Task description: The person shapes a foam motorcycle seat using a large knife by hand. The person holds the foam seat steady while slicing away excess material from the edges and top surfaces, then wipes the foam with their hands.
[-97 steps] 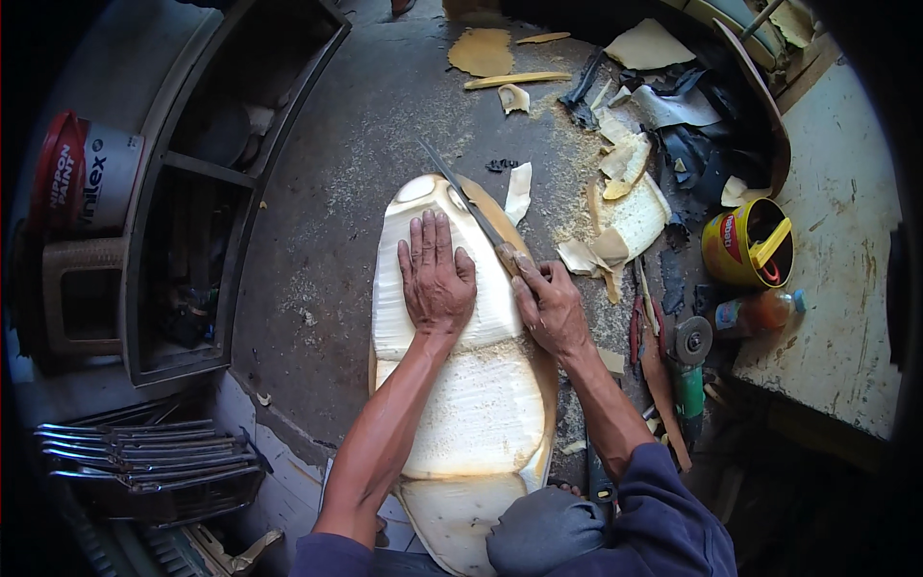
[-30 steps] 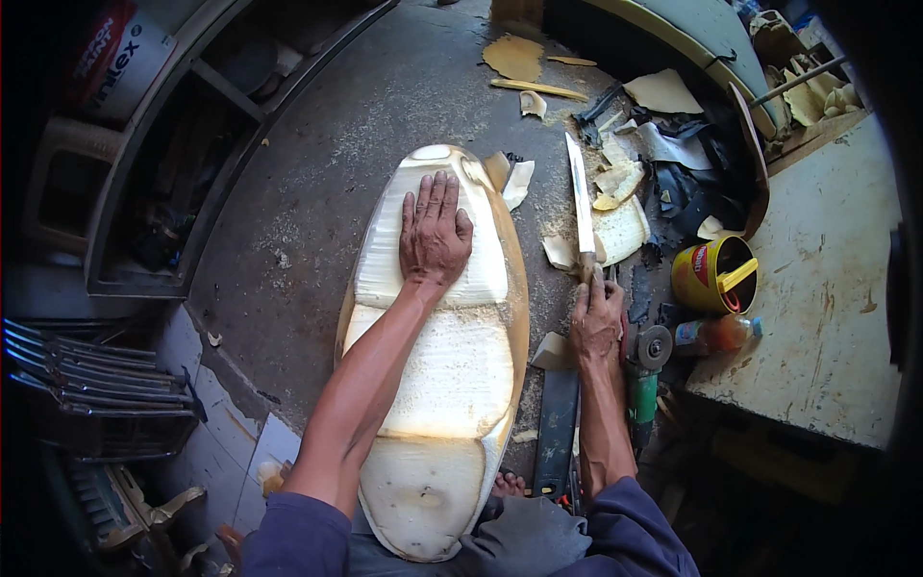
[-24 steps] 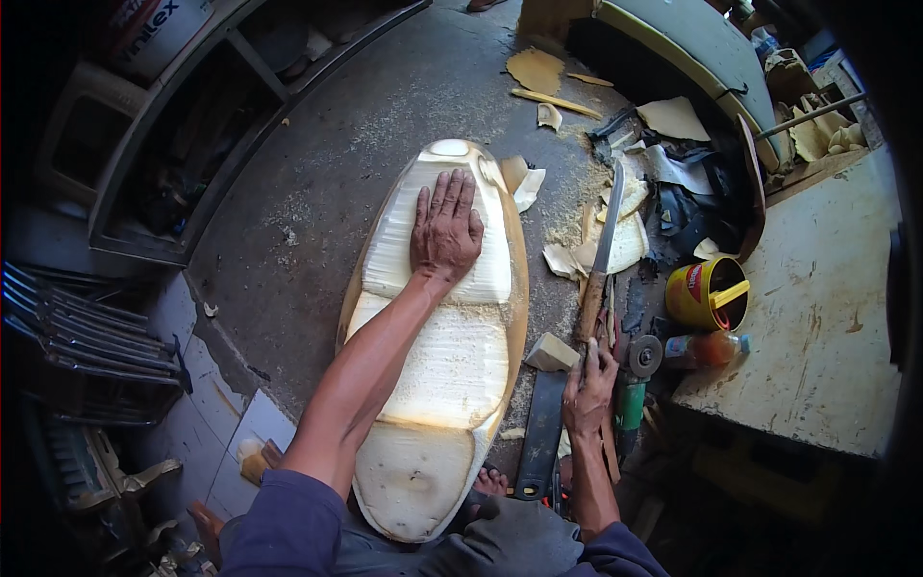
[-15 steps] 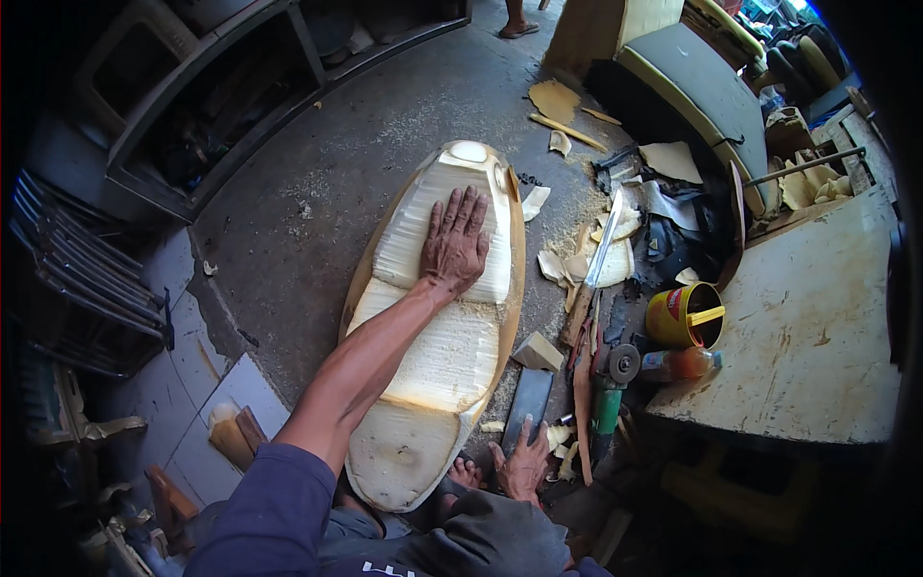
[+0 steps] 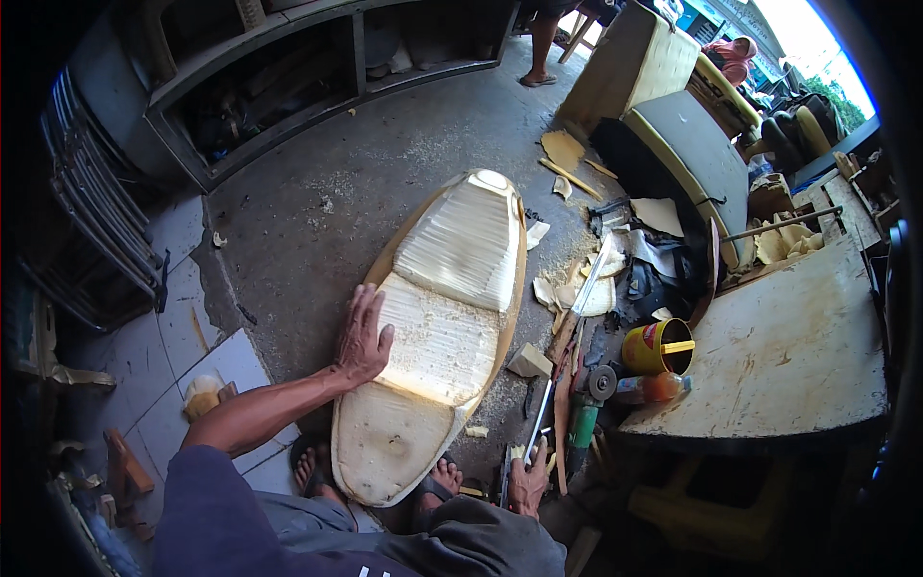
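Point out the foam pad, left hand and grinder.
Foam pad [image 5: 440, 341]: head view, on the pale top of its middle section.
Left hand [image 5: 362, 338]: head view, on its back.
Grinder [image 5: 583, 424]: head view, on its green body.

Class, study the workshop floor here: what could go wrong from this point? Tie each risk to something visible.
The angle grinder lies near the right hand; its exposed disc might scrape it. The bare blade among scraps could cut reaching fingers. With the left hand at its edge, the foam block might shift if pushed.
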Action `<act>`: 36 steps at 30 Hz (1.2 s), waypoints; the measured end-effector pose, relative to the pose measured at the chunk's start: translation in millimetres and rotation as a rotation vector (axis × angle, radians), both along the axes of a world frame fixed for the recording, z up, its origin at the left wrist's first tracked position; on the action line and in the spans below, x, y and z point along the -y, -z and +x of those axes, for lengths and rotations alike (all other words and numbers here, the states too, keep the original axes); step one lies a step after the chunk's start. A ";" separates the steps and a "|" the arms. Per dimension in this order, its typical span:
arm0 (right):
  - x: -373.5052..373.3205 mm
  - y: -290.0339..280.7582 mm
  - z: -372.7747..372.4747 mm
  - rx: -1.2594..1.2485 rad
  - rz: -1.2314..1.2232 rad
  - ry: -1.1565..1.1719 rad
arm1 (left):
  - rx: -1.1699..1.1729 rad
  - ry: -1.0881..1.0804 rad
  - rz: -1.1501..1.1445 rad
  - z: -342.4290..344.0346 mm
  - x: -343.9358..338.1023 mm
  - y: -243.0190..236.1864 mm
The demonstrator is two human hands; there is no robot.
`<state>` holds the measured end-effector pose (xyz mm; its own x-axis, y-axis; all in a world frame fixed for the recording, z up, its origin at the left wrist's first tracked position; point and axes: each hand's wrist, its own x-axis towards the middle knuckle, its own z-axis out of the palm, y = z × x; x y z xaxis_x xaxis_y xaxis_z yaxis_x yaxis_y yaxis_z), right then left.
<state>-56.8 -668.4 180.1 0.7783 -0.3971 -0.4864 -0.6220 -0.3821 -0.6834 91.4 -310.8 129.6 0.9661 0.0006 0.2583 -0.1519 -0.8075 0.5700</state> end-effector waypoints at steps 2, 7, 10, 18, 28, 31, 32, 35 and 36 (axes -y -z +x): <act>15.3 23.9 -2.6 0.343 -0.263 -0.179 | -0.259 -0.264 -0.139 3.5 -14.9 21.0; 6.0 28.7 68.3 0.341 -0.640 -0.272 | -0.719 -0.456 -0.829 -36.3 -18.1 25.6; -6.2 10.5 174.4 0.476 -0.377 -0.398 | -0.752 -0.471 -0.599 -43.0 -39.0 37.0; -30.1 61.1 447.7 0.541 -0.157 -0.333 | -0.766 -0.279 -0.621 -13.8 -62.7 -26.6; -82.9 127.2 313.1 0.599 -0.110 -0.377 | -1.017 -0.380 -0.659 -55.6 -222.7 -64.4; -27.4 105.3 284.7 0.623 -0.249 -0.132 | -1.043 -0.424 -0.543 -49.9 -261.7 -68.8; 6.8 95.7 274.7 0.615 -0.299 -0.026 | -1.061 -0.424 -0.540 -40.9 -261.0 -67.9; 55.4 75.5 234.2 0.484 -0.680 -0.039 | -1.074 -0.391 -0.420 -31.6 -291.3 -61.7; 63.2 77.2 215.6 0.508 -0.911 -0.046 | -1.087 -0.355 -0.379 -31.9 -298.6 -57.2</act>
<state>158.8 -731.6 102.9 0.8308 -0.4144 0.3716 -0.3142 -0.9002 -0.3015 59.5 -12.2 186.8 0.6094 0.2103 -0.7645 0.7514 -0.4608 0.4722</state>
